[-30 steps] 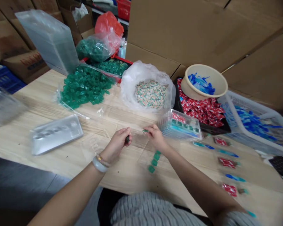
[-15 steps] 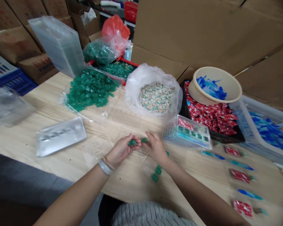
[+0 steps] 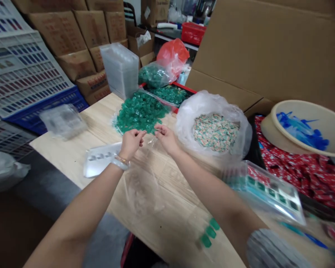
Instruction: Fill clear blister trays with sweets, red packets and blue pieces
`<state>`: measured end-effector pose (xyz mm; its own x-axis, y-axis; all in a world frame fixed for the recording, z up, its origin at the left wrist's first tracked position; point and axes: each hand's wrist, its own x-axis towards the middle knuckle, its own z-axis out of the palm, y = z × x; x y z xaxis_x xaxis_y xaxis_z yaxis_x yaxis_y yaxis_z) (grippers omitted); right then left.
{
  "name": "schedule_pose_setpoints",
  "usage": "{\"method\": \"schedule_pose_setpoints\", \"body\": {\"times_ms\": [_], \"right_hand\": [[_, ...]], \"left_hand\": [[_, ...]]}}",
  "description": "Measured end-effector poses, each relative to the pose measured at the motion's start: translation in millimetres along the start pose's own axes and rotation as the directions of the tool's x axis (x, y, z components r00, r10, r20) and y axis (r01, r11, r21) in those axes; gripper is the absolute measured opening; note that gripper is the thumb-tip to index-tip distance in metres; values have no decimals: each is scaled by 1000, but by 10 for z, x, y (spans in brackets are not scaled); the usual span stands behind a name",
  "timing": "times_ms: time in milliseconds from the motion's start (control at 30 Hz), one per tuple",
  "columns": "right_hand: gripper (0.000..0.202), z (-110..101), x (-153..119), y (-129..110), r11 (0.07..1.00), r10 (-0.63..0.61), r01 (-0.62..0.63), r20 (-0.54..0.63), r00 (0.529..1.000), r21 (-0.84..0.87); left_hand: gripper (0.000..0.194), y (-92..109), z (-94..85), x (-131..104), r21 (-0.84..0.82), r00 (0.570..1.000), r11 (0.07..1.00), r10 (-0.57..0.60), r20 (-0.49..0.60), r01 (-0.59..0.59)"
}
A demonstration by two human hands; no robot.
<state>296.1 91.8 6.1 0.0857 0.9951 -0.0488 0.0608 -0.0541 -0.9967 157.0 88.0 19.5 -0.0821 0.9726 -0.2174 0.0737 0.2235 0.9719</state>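
Note:
My left hand [image 3: 133, 143] is curled with its fingertips pressed together, at the near edge of a heap of small green translucent pieces [image 3: 141, 111]. Whatever lies inside its fingers is hidden. Close by on the right, my right hand [image 3: 166, 137] pinches thumb and fingers at the same heap; what is between them is too small to tell. Under my left wrist lies a clear moulded tray [image 3: 97, 158], partly covered by the arm. Several green pieces [image 3: 210, 232] sit in a row in clear plastic near the front edge, beside my right forearm.
A white plastic bag [image 3: 181, 119] of small printed pieces stands right of the heap. Farther right are a filled clear case [image 3: 273, 190], red packets [image 3: 298, 167] and a beige tub [image 3: 268, 128] with blue items. Stacked clear trays [image 3: 121, 70] stand at the back left.
Both hands have moved away from my body to the green heap. My left hand, which showed green pieces in it, is now curled closed. The view has swung left.

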Motion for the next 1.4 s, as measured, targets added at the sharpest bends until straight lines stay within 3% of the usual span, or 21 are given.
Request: {"method": "schedule_pose_setpoints", "body": {"times_ms": [67, 133, 233, 333, 500, 600, 733, 867, 1000, 1133, 1233, 1300, 1400], "right_hand": [[8, 121, 110, 0, 982, 121, -122, 21, 992, 145], [5, 199, 162, -9, 944, 229, -230, 36, 973, 237], [13, 242, 188, -15, 887, 340, -346, 76, 937, 305], [16, 217, 175, -3, 876, 367, -389, 129, 921, 287], [14, 132, 71, 52, 952, 207, -227, 116, 971, 207], [16, 67, -36, 89, 984, 96, -106, 79, 992, 141], [22, -136, -266, 84, 990, 3, -15, 84, 996, 137], [27, -481, -609, 19, 991, -1, -20, 153, 988, 132], [23, -852, -1013, -6, 999, 21, -22, 37, 999, 38], [23, -1164, -1406, 99, 989, 40, -60, -144, 989, -137], [16, -1277, -1594, 239, 888, -49, -17, -131, 990, -460], [14, -1274, -1641, 325, 710, -93, 67, 2, 996, -701], [17, -1210, -1628, 417, 396, -91, 180, 157, 983, -900]], "left_hand": [[25, -48, -61, 168, 139, 998, 989, 61, -14, -58], [18, -80, -71, 268, 152, 991, 979, 131, 34, -135], [25, -107, -41, 310, 120, 968, 964, 226, 114, -239], [22, -133, -14, 289, 26, 980, 987, 152, 127, -157], [26, -116, 49, 190, -264, 981, 960, -45, 190, 95], [25, -82, 130, 92, -270, 979, 958, -45, 197, 99], [28, -96, 261, -87, -223, 979, 975, 32, 200, 13], [35, -149, 471, -368, -268, 931, 958, 4, 364, 100], [32, -209, 803, -735, -207, 885, 970, -16, 466, 127], [22, -328, 1020, -1034, -60, 866, 996, 86, 492, -64], [15, -433, 1008, -1125, 50, 897, 998, 15, 442, -42], [15, -484, 966, -1136, 51, 908, 996, -86, 411, 71], [14, -527, 925, -1133, -42, 867, 962, -222, 446, 268]]}}
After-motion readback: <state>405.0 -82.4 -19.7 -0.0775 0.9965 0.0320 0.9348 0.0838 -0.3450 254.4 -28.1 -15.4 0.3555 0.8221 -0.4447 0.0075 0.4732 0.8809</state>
